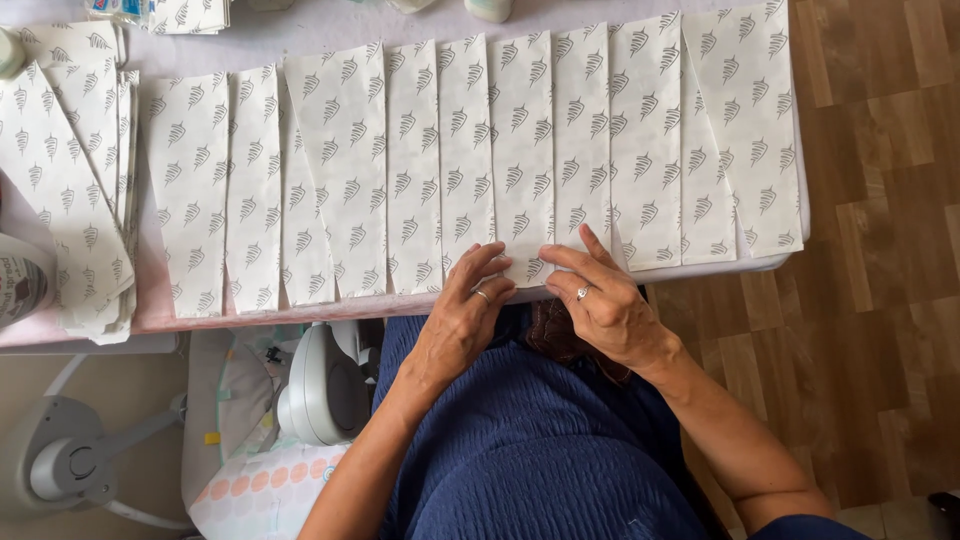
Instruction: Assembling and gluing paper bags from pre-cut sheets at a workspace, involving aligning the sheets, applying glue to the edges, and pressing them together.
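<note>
Where both hands' fingers [500,262] meet, the paper strip [522,150] lies beneath.

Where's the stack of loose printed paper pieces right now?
In the head view, the stack of printed paper pieces lies at the far left of the table, beside the row of paper strips, well left of both hands.
</note>
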